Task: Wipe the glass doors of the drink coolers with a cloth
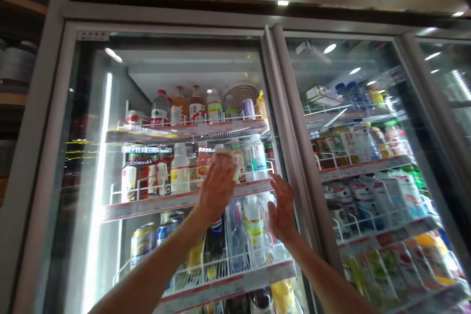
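Observation:
My left hand [217, 189] is raised in front of the glass door [176, 71] of a drinks fridge, at the height of the second shelf. Its fingers are bent around a small pale patch, blurred, which I cannot make out. To its right, my right hand [282, 208] is held up near the door's right edge, fingers apart and nothing in them. Whether either hand touches the glass is not clear. Behind the glass, clear bottles [179, 169], a large clear-and-green bottle [255, 157] and a dark soda bottle [216, 238] stand on wire-fronted shelves.
A grey vertical door frame [298, 157] separates this door from a second glass door, behind which are cartons [362, 142] and bottles. Cans [143, 240] stand on the lower left shelf. A bright light strip [99, 196] runs down the left inside.

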The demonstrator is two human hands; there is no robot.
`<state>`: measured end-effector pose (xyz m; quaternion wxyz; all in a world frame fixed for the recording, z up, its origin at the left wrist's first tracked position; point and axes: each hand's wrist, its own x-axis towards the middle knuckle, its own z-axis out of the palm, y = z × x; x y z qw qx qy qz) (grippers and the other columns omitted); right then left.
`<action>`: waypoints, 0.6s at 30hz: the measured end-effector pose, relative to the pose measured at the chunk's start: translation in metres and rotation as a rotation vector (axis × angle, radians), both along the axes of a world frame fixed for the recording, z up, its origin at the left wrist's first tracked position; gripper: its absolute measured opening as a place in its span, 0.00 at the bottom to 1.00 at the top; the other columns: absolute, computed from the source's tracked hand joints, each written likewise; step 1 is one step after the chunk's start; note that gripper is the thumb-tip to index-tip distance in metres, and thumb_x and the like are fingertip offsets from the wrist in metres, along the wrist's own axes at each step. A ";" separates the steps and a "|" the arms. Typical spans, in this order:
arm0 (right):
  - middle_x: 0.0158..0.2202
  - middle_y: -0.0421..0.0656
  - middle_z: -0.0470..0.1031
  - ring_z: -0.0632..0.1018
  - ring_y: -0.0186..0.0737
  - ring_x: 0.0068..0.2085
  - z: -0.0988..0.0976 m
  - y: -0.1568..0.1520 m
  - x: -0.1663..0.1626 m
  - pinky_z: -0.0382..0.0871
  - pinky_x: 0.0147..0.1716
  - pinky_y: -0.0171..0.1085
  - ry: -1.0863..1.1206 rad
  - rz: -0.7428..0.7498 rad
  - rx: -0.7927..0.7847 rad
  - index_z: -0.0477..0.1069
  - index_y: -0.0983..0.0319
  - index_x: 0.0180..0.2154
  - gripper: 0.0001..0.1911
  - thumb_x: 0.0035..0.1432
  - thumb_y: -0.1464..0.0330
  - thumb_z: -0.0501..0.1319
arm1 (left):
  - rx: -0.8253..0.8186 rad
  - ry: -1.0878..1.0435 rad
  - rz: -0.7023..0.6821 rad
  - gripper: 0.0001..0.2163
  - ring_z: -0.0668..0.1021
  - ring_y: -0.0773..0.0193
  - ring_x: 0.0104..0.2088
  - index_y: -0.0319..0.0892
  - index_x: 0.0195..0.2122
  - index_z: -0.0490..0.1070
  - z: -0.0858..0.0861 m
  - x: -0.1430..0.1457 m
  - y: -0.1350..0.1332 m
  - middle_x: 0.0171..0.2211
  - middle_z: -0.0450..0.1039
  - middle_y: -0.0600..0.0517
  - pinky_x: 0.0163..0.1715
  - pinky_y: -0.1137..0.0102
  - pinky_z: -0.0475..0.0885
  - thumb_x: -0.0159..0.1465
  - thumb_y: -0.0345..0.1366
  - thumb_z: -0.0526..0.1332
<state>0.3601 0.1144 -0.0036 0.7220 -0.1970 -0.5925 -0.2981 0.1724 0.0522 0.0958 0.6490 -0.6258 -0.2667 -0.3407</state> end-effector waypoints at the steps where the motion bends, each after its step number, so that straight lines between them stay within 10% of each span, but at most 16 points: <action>1: 0.61 0.51 0.59 0.59 0.47 0.63 0.000 0.000 0.000 0.52 0.58 0.55 -0.003 0.008 0.003 0.48 0.60 0.62 0.25 0.64 0.66 0.42 | -0.031 0.149 0.010 0.19 0.52 0.55 0.64 0.38 0.55 0.61 -0.009 0.005 0.000 0.59 0.60 0.45 0.59 0.57 0.60 0.63 0.30 0.51; 4: 0.61 0.51 0.58 0.59 0.47 0.63 0.000 0.001 0.001 0.51 0.58 0.56 -0.009 0.030 0.007 0.48 0.60 0.61 0.25 0.63 0.67 0.43 | -0.097 0.354 0.055 0.18 0.53 0.57 0.64 0.41 0.54 0.63 -0.021 0.009 0.002 0.60 0.60 0.49 0.60 0.61 0.59 0.63 0.31 0.52; 9: 0.61 0.51 0.58 0.60 0.48 0.62 -0.001 0.001 0.001 0.53 0.57 0.56 -0.003 0.042 0.010 0.49 0.60 0.61 0.25 0.63 0.67 0.42 | -0.002 -0.089 0.046 0.18 0.51 0.55 0.65 0.39 0.55 0.61 -0.005 0.009 0.006 0.59 0.60 0.44 0.59 0.55 0.60 0.63 0.30 0.51; 13: 0.60 0.51 0.59 0.60 0.48 0.62 -0.002 0.003 0.001 0.54 0.57 0.56 0.024 0.024 0.022 0.49 0.59 0.61 0.25 0.63 0.66 0.43 | -0.104 0.277 0.025 0.18 0.50 0.57 0.65 0.41 0.55 0.62 -0.015 0.015 0.008 0.60 0.59 0.48 0.60 0.60 0.60 0.63 0.32 0.52; 18: 0.60 0.51 0.60 0.60 0.48 0.62 -0.001 0.003 -0.001 0.54 0.57 0.56 0.028 -0.029 0.015 0.49 0.59 0.61 0.24 0.64 0.66 0.43 | 0.008 -0.003 0.044 0.19 0.51 0.56 0.65 0.40 0.56 0.60 0.020 -0.021 -0.001 0.59 0.61 0.44 0.58 0.56 0.61 0.64 0.31 0.50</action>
